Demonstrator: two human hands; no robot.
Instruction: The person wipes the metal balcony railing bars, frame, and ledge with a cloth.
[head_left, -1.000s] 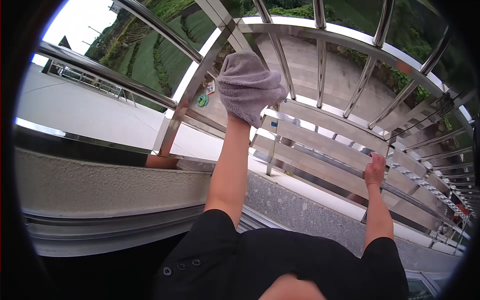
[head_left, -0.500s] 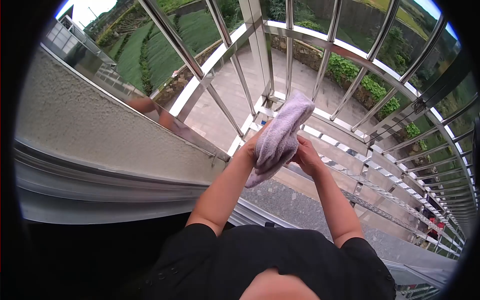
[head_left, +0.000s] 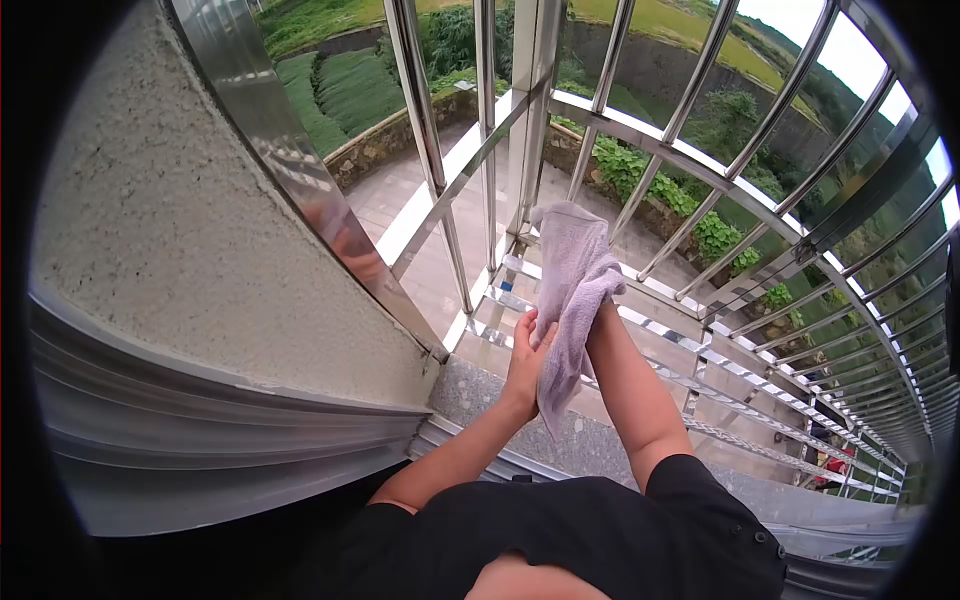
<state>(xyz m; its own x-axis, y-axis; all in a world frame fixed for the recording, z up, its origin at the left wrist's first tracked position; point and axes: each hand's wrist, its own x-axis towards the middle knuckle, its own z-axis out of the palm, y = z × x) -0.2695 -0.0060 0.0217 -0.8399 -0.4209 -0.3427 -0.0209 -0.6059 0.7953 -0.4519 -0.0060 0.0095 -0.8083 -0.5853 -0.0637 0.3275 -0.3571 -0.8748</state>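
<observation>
A pale purple terry cloth hangs in front of me over the metal bars, its lower corner dangling towards the stone sill. My right hand is mostly under the cloth, which is bunched and draped over it; the fingers are hidden, but the cloth is held up on this hand. On the cloth's left side, my left hand has its fingers curled at the edge, with the fingertips partly showing.
A steel window cage surrounds the ledge, with upright bars and a slatted floor. A rough wall stands at left, above a window frame. Below my hands runs a speckled stone sill; a paved yard lies beyond.
The cloth has turned from a bunched bundle to a longer hanging shape. My right hand has gone under it, while my left hand has come out from behind to its left side. The view has shifted.
</observation>
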